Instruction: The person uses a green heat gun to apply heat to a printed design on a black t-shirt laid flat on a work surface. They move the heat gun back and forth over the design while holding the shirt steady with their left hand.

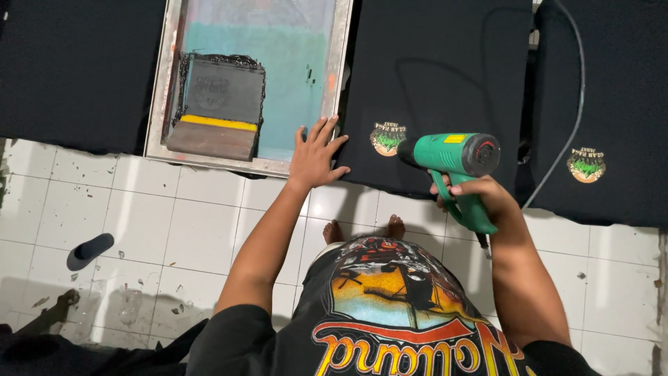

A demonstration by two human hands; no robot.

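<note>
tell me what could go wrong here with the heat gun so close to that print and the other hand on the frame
1. The green heat gun in the right hand points at the round print on the black shirt from close by; held there, it might scorch the print or cloth.
2. The left hand rests on the screen frame beside the nozzle, so hot air may reach its fingers.
3. The gun's cable trails over the neighbouring shirt and could snag or drag it.

A yellow label (454, 138) sits atop the green heat gun (456, 167), near its dark rear end.
</note>
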